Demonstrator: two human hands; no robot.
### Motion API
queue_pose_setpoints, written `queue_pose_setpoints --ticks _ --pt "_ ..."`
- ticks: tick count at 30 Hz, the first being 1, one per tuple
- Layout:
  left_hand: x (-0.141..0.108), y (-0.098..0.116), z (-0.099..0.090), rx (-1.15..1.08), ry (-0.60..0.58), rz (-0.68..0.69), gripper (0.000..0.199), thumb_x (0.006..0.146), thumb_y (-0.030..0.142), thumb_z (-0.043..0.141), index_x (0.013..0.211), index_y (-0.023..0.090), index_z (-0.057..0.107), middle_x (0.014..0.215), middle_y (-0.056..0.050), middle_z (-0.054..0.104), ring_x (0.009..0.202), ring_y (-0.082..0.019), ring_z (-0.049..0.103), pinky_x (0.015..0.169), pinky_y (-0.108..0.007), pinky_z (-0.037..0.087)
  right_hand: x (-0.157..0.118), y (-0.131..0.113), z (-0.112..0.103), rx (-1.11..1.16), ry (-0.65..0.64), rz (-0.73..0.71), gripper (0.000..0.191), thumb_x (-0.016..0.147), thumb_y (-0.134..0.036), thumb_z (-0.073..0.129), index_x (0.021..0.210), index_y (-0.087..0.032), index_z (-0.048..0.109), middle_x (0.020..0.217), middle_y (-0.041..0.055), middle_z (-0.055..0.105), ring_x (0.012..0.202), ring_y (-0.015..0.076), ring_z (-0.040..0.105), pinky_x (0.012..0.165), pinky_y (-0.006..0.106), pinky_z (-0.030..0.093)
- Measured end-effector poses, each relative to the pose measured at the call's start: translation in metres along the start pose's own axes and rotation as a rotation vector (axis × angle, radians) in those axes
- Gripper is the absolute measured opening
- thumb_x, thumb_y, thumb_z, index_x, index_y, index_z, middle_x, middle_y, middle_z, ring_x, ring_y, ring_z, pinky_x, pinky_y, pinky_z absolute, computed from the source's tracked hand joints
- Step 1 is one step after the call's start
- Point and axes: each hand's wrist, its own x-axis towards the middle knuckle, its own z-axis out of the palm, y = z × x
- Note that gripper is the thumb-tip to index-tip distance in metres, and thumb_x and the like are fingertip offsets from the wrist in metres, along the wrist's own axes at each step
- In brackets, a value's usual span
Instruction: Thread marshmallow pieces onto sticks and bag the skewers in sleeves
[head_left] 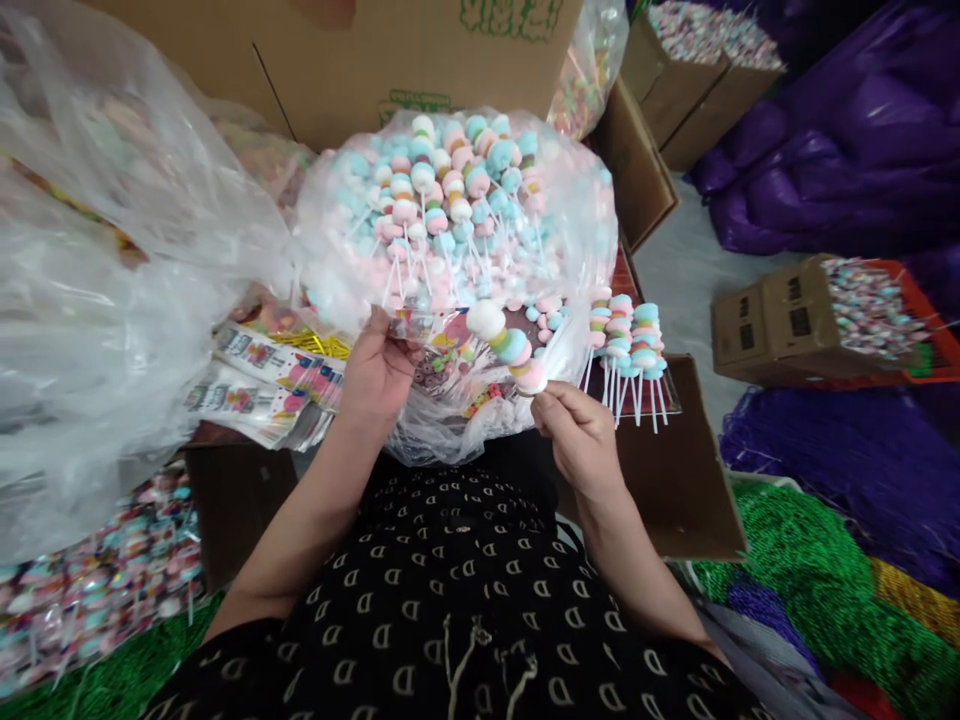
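Observation:
Pinched in my right hand (577,435) is a candy skewer (512,345) of white, green, blue and pink pieces, tilted up to the left. My left hand (379,375) has its fingers closed on the edge of a printed wrapper (416,325), left of the skewer's white tip. Beyond both hands, a large clear plastic bag (315,225) bears many similar skewers (424,180) with white sticks. More skewers (634,335) lie in a group to the right. A stack of printed wrappers (262,375) and yellow twist ties (319,343) lie left of my left hand.
Large clear plastic (90,300) bulges at the left. A cardboard box (375,60) stands behind the bag; an open box (675,470) sits at lower right. Filled cartons (780,320), purple bags (840,130) and green bead strands (817,570) are on the right. Wrapped candies (97,570) lie lower left.

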Motion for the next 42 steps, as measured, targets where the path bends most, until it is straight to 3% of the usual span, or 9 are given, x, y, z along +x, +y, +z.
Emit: queue_pose_setpoints --ticks 9,18,28,37,42 --pt "-0.002 0.003 0.003 0.033 -0.071 0.033 0.027 0.096 0.037 0.082 0.079 0.022 0.068 0.067 0.003 0.071 0.052 -0.008 0.063 0.046 -0.019 0.048 0.003 -0.021 -0.021 -0.329 -0.019 -0.276 0.018 0.094 -0.026 0.069 0.088 -0.025 0.085 0.067 0.0008 0.072 0.058 0.0156 0.063 0.058 0.029 0.051" --pt "-0.002 0.003 0.005 0.055 -0.091 0.067 0.030 0.092 0.035 0.086 0.075 0.021 0.064 0.064 0.005 0.068 0.050 -0.007 0.062 0.046 -0.020 0.046 0.001 -0.013 -0.036 -0.293 0.058 -0.237 0.012 0.090 -0.028 0.077 0.093 -0.026 0.088 0.078 0.0027 0.081 0.066 0.0182 0.071 0.062 0.031 0.058" --pt "-0.004 0.002 0.005 0.075 -0.107 0.078 0.030 0.091 0.033 0.086 0.073 0.021 0.065 0.062 0.005 0.067 0.050 -0.008 0.061 0.046 -0.020 0.048 0.001 -0.004 -0.029 -0.533 0.108 -0.459 0.019 0.095 -0.020 0.071 0.100 -0.027 0.088 0.068 0.0002 0.073 0.057 0.0147 0.064 0.054 0.027 0.051" --pt "-0.005 -0.002 0.002 0.163 -0.169 0.189 0.036 0.076 0.036 0.098 0.075 0.022 0.065 0.066 0.006 0.069 0.054 -0.009 0.065 0.045 -0.019 0.050 0.004 -0.002 -0.033 -0.617 0.139 -0.527 0.014 0.100 -0.029 0.073 0.096 -0.025 0.085 0.075 0.0019 0.078 0.063 0.0161 0.067 0.060 0.028 0.052" --pt "-0.004 -0.003 0.001 0.182 -0.175 0.194 0.035 0.081 0.035 0.095 0.075 0.022 0.063 0.065 0.007 0.067 0.053 -0.008 0.064 0.045 -0.017 0.049 0.004 0.006 -0.034 -0.723 0.120 -0.592 0.027 0.106 -0.039 0.066 0.094 -0.023 0.084 0.072 0.0028 0.078 0.060 0.0154 0.065 0.058 0.028 0.048"
